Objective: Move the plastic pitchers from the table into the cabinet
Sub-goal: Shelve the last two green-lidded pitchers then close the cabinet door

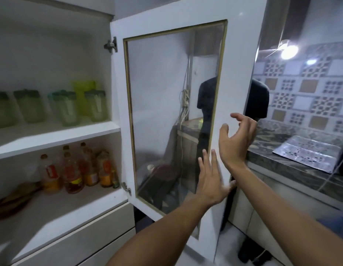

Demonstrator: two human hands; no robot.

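Two hands meet the open cabinet door (174, 112): the left hand (211, 179) lies flat against its free edge, fingers extended, and the right hand (236, 139) hovers just beside it, fingers spread and curled, holding nothing. Five plastic pitchers (67, 108) stand on the upper shelf (57, 135); bottles (72, 173) occupy the lower shelf.

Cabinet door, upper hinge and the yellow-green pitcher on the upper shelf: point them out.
Cabinet door (232, 60): head view, white frame right of the glass.
Upper hinge (110, 45): head view, metal body.
Yellow-green pitcher (84, 87): head view, upper body.
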